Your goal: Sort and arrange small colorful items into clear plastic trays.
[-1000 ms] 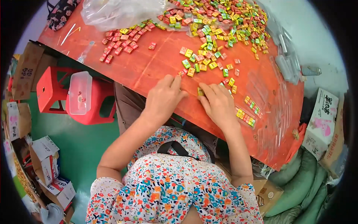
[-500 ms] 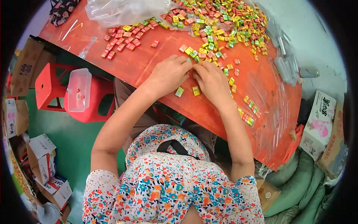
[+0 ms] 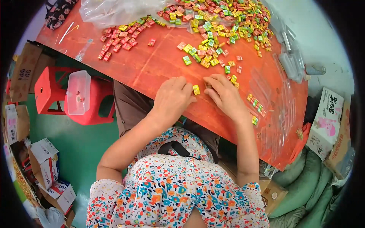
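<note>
My left hand (image 3: 172, 98) rests low over the table, palm down, fingers curled and thumb held away from them. Just beyond its fingertips lies a small yellow box (image 3: 196, 90), between my two hands. My right hand (image 3: 225, 95) is on the other side of that box, fingers bent, with a gap between thumb and forefinger. I make out nothing held in either hand; what lies under the palms is hidden. Farther off is a loose cluster of small green, yellow and red boxes (image 3: 205, 53). Beside my right wrist, a short row of small boxes (image 3: 256, 105) lies close together.
The red table (image 3: 152, 70) carries a heap of small boxes (image 3: 243, 22) at the back, a group of red ones (image 3: 121, 38), and a clear plastic bag (image 3: 125, 11). Long clear plastic sleeves (image 3: 283, 121) lie right. Left stand red stools (image 3: 91, 117), one holding a clear tub (image 3: 79, 93).
Both hands have drawn back toward me from the cluster and moved apart. A green box at the cluster's near edge now shows. The green box formerly beside the yellow one is out of sight.
</note>
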`<state>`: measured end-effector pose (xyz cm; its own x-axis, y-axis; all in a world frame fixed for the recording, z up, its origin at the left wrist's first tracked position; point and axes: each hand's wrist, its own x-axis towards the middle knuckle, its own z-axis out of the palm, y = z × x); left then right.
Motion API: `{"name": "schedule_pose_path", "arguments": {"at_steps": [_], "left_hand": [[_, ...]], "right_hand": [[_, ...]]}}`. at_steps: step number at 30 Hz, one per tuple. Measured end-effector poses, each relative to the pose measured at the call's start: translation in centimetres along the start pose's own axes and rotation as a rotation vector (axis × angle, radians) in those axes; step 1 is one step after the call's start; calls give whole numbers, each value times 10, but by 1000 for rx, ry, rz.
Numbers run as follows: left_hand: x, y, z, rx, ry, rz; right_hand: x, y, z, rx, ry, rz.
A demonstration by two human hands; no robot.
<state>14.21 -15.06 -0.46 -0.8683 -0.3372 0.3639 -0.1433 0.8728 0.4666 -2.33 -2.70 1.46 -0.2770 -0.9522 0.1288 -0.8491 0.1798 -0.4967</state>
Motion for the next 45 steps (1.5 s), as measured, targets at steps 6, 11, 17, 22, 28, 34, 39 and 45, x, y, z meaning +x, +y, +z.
{"name": "schedule_pose_path", "arguments": {"at_steps": [6, 11, 17, 22, 28, 34, 39, 45], "left_hand": [[-6, -9, -20, -48, -9, 16], [-8, -40, -34, -156, -179, 112], [-13, -31, -22, -203, -116, -43], [-3, -22, -18, -223, -159, -157], [-6, -25, -27, -204, -137, -131], [-19, -33, -31, -101, -41, -45], [-30, -29, -33, -30, -17, -50], [-15, -35, -26, -163, 51, -228]], "right_hand": [[-9, 1, -9, 95, -64, -23], [-7, -10, -3, 59, -89, -41], [-6, -16, 9, -78, -50, -71], [-8, -18, 14, -27, 0, -35], [-10, -18, 14, 59, 18, -13], [-13, -21, 11, 135, 19, 46], [-15, -21, 12, 134, 35, 30], [-15, -25, 14, 118, 35, 54]]}}
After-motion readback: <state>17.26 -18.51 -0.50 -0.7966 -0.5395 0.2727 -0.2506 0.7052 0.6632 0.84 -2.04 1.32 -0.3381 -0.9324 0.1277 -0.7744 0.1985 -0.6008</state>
